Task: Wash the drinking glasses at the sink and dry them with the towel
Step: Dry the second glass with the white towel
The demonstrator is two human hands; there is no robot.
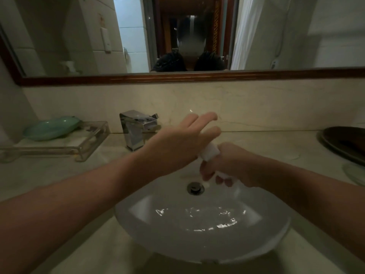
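Sink [167, 240] first, closest to us: what is it like?

— A pale, smooth oval basin set in a veined marble counter [276, 147], with a round metal drain [195, 187] towards the back.

And above the drain?

— The right hand [231, 165] curls its fingers round a small white bottle [208, 152], or so it looks. It is matt and cylindrical. Its long axis is nearly upright, with the top tipped left and away, over the back of the basin.

The left hand [177, 145]?

— Its fingers are straight and slightly fanned. The lowest one lies across the bottle's top, but I cannot tell whether it touches.

Further back?

— A boxy chrome faucet [136, 129], a clear plastic tray [59, 143] with a green oval dish [51, 127], and a dark oval dish [343, 143] on the right. Behind them is a wood-framed mirror [79, 36].
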